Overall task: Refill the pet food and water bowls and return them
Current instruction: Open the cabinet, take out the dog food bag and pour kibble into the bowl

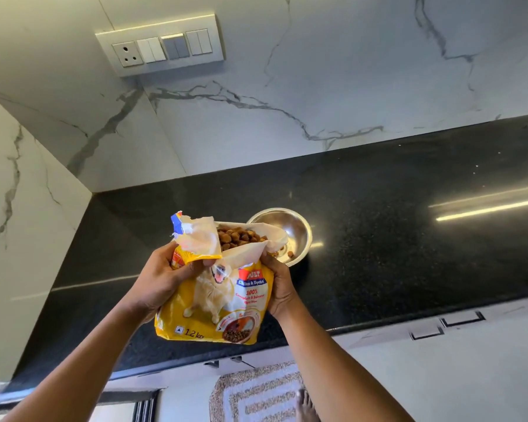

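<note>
Kibble bag, yellow with a dog printed on it, tilted over the black countertop near its back left corner. Left hand clamped on the torn top flap, right hand gripping the bag's right side. Open mouth resting at the rim of the steel bowl (a few brown pellets already inside). Floor mat below the front edge.

Above the black countertop, the left hand and right hand grip a yellow dog-food bag, its torn mouth tipped over the steel bowl, where a few kibble pieces lie.
</note>
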Available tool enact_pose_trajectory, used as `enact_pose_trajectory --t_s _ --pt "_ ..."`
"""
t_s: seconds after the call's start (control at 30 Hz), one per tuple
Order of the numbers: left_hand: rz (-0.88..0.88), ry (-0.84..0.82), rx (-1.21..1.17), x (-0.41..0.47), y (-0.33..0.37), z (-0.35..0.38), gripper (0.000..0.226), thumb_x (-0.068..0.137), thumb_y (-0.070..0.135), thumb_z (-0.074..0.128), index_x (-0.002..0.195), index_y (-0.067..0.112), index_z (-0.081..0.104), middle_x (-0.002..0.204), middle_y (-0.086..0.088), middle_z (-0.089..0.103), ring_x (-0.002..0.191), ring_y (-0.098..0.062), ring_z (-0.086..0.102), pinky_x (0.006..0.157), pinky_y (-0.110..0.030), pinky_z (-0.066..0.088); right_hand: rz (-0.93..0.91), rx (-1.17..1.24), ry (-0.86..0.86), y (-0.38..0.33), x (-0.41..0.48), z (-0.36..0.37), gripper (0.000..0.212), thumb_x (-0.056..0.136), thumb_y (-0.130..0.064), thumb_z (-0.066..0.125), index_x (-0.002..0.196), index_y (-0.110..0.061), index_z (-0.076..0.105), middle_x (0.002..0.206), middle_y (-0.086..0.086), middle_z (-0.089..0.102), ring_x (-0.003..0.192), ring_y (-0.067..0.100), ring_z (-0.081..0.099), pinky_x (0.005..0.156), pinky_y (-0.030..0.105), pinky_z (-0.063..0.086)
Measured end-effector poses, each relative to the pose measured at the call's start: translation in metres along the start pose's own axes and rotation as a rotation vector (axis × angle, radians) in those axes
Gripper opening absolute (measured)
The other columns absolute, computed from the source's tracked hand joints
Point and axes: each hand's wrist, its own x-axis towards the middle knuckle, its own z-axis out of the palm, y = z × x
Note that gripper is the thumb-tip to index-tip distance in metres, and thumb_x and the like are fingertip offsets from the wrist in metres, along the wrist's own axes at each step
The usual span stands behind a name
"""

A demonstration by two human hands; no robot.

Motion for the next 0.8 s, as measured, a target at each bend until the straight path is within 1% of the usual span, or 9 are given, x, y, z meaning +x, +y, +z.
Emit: enact_pose_trajectory --t_s 0.1,0.17,0.23,0.27,0.37,0.5,0.67,0.73,0.8 --pt "-0.007 -0.007 0.022 0.006 0.001 0.002 0.082 0.043 0.058 0.092 0.112 0.020 0.068 0.101 -0.007 0.078 0.091 -0.027 0.077 0.071 -0.035 0.063 -0.012 0.012 0.025 0.002 0.003 -0.006 0.070 0.072 -0.038 0.092 0.131 -0.010 0.069 0.123 0.020 0.073 0.110 0.036 0.072 0.095 0.052 0.060" --pt "-0.003 -0.014 0.033 0.008 0.001 0.004 0.080 0.044 0.057 0.091 0.112 0.021 0.068 0.100 -0.005 0.078 0.090 -0.026 0.077 0.069 -0.033 0.063 -0.008 0.023 0.014 0.005 0.004 -0.011 0.062 0.075 -0.040 0.090 0.128 -0.012 0.074 0.123 0.019 0.074 0.111 0.035 0.072 0.095 0.051 0.060" --pt "-0.002 -0.014 0.045 0.010 0.002 0.007 0.086 0.040 0.065 0.090 0.112 0.024 0.067 0.100 -0.002 0.078 0.089 -0.023 0.077 0.069 -0.032 0.063 0.001 0.031 0.015 0.006 0.005 -0.016 0.061 0.076 -0.042 0.089 0.127 -0.013 0.075 0.123 0.018 0.074 0.111 0.034 0.073 0.094 0.051 0.060" --pt "-0.007 -0.014 0.050 0.011 0.002 0.007 0.083 0.043 0.065 0.090 0.112 0.025 0.067 0.100 -0.001 0.078 0.090 -0.022 0.077 0.069 -0.032 0.063 0.004 0.027 0.027 0.007 0.006 -0.018 0.063 0.075 -0.042 0.090 0.128 -0.012 0.073 0.124 0.019 0.073 0.111 0.035 0.072 0.095 0.052 0.060" --pt "-0.035 -0.017 0.056 0.013 0.003 0.009 0.062 0.060 0.053 0.088 0.112 0.028 0.066 0.100 0.003 0.078 0.092 -0.022 0.076 0.073 -0.034 0.062 0.008 0.009 0.064 0.012 0.010 -0.026 0.073 0.077 -0.043 0.088 0.137 -0.010 0.064 0.129 0.021 0.068 0.116 0.038 0.067 0.104 0.057 0.051" --pt "-0.034 -0.012 0.108 0.014 0.007 0.013 0.091 0.035 0.075 0.085 0.112 0.030 0.066 0.101 0.007 0.078 0.090 -0.015 0.077 0.065 -0.026 0.061 0.015 0.014 0.075 0.016 0.013 -0.034 0.075 0.080 -0.044 0.086 0.141 -0.010 0.060 0.134 0.023 0.064 0.121 0.040 0.062 0.110 0.060 0.043" --pt "-0.040 -0.020 0.131 0.018 0.010 0.016 0.094 0.031 0.080 0.082 0.110 0.031 0.066 0.098 0.011 0.078 0.088 -0.013 0.076 0.061 -0.021 0.060 0.022 0.036 0.063 0.017 0.014 -0.039 0.075 0.085 -0.046 0.081 0.146 -0.010 0.056 0.139 0.023 0.061 0.125 0.041 0.059 0.114 0.061 0.037" --pt "-0.057 -0.016 0.146 0.020 0.011 0.015 0.095 0.031 0.081 0.081 0.111 0.031 0.066 0.099 0.010 0.078 0.089 -0.014 0.077 0.063 -0.023 0.060 0.021 0.064 0.052 0.017 0.014 -0.039 0.070 0.085 -0.046 0.081 0.142 -0.011 0.062 0.137 0.022 0.063 0.124 0.040 0.061 0.112 0.061 0.041" --pt "-0.069 -0.016 0.165 0.021 0.011 0.014 0.095 0.033 0.081 0.081 0.112 0.031 0.066 0.100 0.009 0.078 0.089 -0.014 0.077 0.066 -0.024 0.060 0.024 0.085 0.046 0.017 0.014 -0.038 0.065 0.082 -0.046 0.084 0.135 -0.011 0.068 0.132 0.021 0.067 0.119 0.039 0.066 0.106 0.059 0.050"
